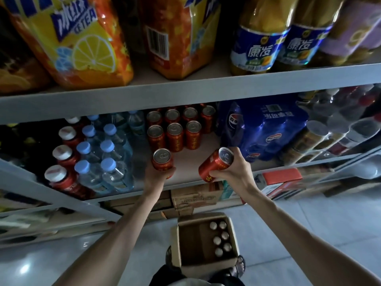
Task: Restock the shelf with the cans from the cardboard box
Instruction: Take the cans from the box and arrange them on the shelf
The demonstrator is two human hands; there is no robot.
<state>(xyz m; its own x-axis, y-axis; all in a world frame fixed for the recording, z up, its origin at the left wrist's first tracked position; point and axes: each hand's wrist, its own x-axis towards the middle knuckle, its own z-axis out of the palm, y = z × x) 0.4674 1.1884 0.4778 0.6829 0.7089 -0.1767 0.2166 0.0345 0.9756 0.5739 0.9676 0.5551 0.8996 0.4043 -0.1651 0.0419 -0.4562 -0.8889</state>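
My left hand (157,176) grips an upright red can (162,161) at the front of the middle shelf (191,162). My right hand (235,168) holds a second red can (215,164), tilted to the left, just above the shelf's front edge. Several matching red cans (175,134) stand in rows further back on that shelf. On the floor below, between my feet, an open cardboard box (198,256) holds several more cans (221,238) along its right side.
Water bottles with blue caps (109,157) and red-capped bottles (61,162) fill the shelf to the left of the cans. A blue wrapped cola pack (266,129) sits to the right. The upper shelf holds iced tea packs (82,42) and bottles (255,50). Cartons (193,198) lie under the shelf.
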